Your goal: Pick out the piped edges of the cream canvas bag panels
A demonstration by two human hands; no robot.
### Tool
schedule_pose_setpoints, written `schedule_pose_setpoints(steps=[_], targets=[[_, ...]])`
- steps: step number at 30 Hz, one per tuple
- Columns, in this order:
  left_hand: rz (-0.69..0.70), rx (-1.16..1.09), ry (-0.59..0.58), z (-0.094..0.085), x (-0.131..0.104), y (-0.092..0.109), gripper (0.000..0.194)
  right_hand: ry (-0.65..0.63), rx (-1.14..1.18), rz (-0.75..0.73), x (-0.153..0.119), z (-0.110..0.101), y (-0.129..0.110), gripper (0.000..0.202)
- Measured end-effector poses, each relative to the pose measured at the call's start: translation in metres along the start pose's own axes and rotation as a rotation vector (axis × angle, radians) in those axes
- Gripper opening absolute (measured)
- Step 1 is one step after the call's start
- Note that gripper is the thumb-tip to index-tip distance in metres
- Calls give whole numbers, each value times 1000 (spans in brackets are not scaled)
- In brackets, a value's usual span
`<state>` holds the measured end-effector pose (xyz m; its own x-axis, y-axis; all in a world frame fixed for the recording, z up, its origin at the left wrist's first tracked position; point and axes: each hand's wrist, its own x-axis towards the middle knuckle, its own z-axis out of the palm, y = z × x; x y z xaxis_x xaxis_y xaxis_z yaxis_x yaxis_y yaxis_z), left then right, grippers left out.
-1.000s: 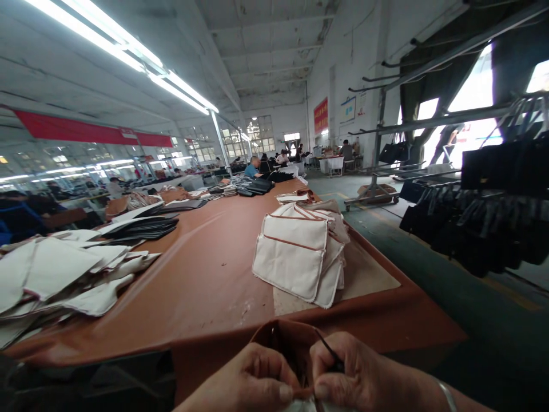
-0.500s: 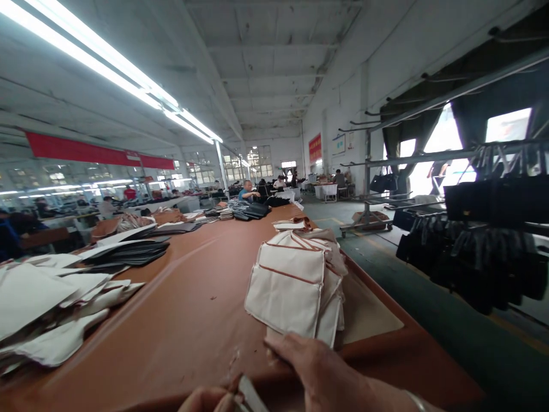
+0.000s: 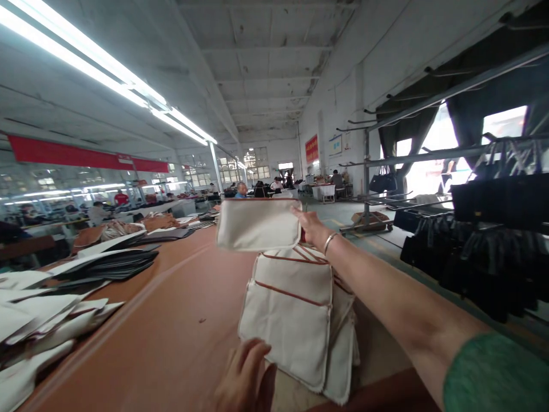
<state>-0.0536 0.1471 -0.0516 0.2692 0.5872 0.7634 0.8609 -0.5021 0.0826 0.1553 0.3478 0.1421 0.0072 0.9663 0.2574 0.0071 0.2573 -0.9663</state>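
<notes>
A cream fabric panel (image 3: pixel 259 225) with a brown top edge hangs above the far end of the stack. My right hand (image 3: pixel 312 226), with a bracelet at the wrist, pinches it at its right end, the arm stretched forward. Below lies a stack of cream fabric pieces (image 3: pixel 287 320) with brown trim, fanned out on the brown-covered table (image 3: pixel 171 320). My left hand (image 3: pixel 247 375) is at the stack's near left corner, fingers bent and somewhat apart, with nothing visible in it.
Cream pieces (image 3: pixel 38 320) and dark sheets (image 3: pixel 115 266) lie along the table's left side. On the right stands a metal rack (image 3: pixel 367 171) near hanging black bags (image 3: pixel 501 200). A person (image 3: pixel 242 190) sits beyond the table's far end.
My right hand has moved from the near edge out over the stack's far end, now with a cream panel. My left hand has come up and its fingers have spread.
</notes>
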Motion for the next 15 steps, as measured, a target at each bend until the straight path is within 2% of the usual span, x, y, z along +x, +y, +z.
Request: schedule_pose_setpoints(steps=[2, 3, 6, 8, 10, 12, 15], targets=[[23, 40, -228, 42, 28, 2, 24, 33, -74, 50, 18, -18, 11, 34], [30, 44, -277, 61, 42, 3, 30, 24, -123, 80, 19, -24, 21, 33], [93, 36, -347, 108, 79, 6, 43, -88, -247, 145, -1, -31, 66, 29], [148, 36, -377, 129, 94, 8, 33, -216, -316, 182, -20, -31, 100, 27], [199, 49, -394, 142, 97, 10, 13, -302, -371, 209, -36, -32, 130, 27], [244, 65, -396, 143, 90, 11, 10, -325, -406, 225, -43, -34, 154, 27], [297, 74, -365, 119, 66, 7, 15, -298, -412, 245, -42, -40, 175, 29]])
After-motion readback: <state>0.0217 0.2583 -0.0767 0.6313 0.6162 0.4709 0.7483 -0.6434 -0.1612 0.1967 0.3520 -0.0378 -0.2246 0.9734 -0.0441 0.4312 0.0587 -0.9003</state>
